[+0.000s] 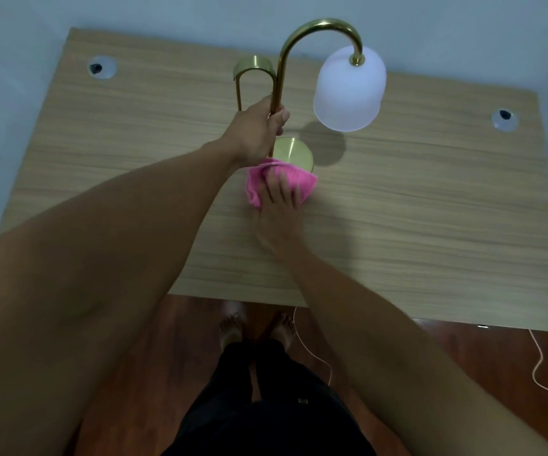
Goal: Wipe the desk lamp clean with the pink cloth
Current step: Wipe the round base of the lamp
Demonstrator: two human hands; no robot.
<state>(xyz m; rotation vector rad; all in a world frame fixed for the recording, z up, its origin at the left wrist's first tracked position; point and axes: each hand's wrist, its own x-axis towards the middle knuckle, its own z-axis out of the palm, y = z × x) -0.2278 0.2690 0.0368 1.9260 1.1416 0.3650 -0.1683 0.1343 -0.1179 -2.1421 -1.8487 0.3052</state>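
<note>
- Wrapped around the thin brass stem, the left hand (259,133) gripped the lamp (318,31) firmly.
- Fingers of the right hand (279,205) lay spread flat, pressing the cloth (295,182) against the lamp's round base (294,154).
- Soft, crumpled pink cloth sat mid-desk (430,209), pale woodgrain.
- Polished curved neck carried a frosted white dome shade (348,90).

1. The desk lamp (299,93) stands on the desk (430,225), near its middle.
2. The lamp shade (350,88) hangs at two o'clock from the lamp base (294,154).
3. The cloth (281,182) sits on the desk at six o'clock of the base, touching it.
4. The right hand (279,212) lies on the cloth.
5. The left hand (259,130) wraps the lamp stem (277,93), above the base.
6. Cable holes: one (102,68) at ten o'clock of the lamp, the other (504,119) at three.
</note>
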